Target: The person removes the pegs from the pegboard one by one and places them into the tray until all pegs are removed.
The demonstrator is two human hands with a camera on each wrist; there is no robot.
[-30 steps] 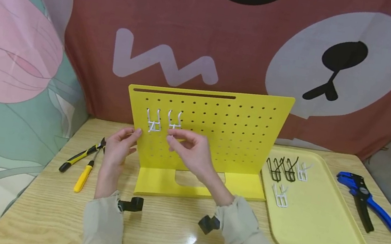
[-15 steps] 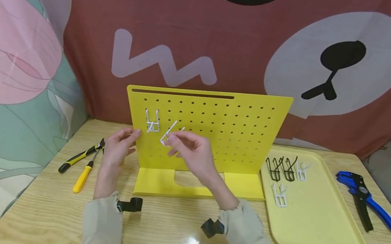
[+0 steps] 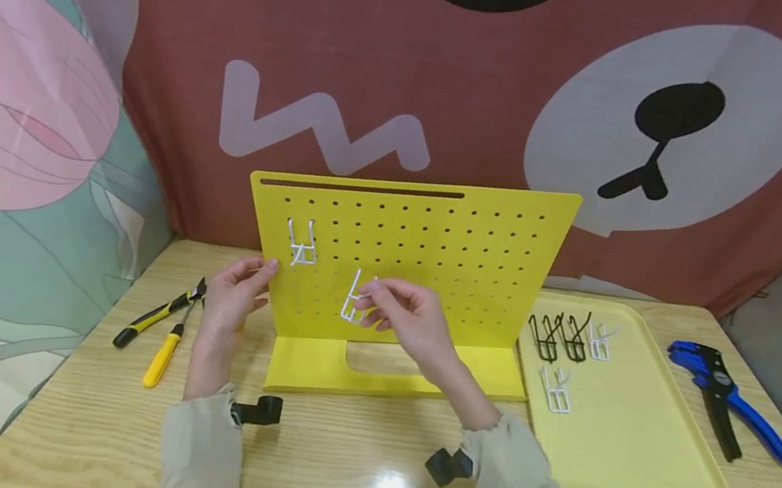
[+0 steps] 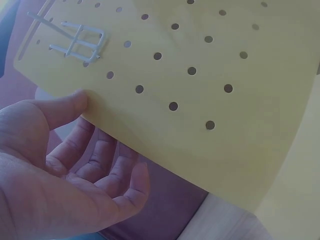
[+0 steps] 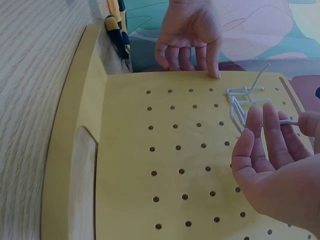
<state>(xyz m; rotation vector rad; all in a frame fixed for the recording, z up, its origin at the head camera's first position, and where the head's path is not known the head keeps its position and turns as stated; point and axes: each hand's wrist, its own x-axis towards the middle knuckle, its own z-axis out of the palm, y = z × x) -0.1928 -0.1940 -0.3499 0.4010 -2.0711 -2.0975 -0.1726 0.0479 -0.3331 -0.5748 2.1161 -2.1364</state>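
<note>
A yellow pegboard point(image 3: 423, 283) stands upright on its base. My left hand point(image 3: 235, 292) grips its left edge, the thumb point(image 4: 75, 103) on the front face and the fingers curled behind. In front of the board, my right hand point(image 3: 410, 319) pinches a white wire pegboard hook point(image 3: 350, 305), tilted and apart from the holes; my fingers hide part of it. A second white hook point(image 3: 302, 246) hangs in the holes at the board's upper left. The right wrist view shows the held hook point(image 5: 237, 114) just beyond my fingertips.
On the right, a pale yellow tray point(image 3: 641, 450) holds black wire hooks point(image 3: 559, 337) and white wire hooks point(image 3: 555, 391). Blue and black wire strippers point(image 3: 725, 395) lie beyond it. Black and yellow pliers point(image 3: 156, 316) and a yellow-handled screwdriver point(image 3: 163, 358) lie left of the board.
The white hook in my right hand has come off the board's holes beside the hanging hook, then moved down and right with the hand. My left hand keeps its grip on the edge.
</note>
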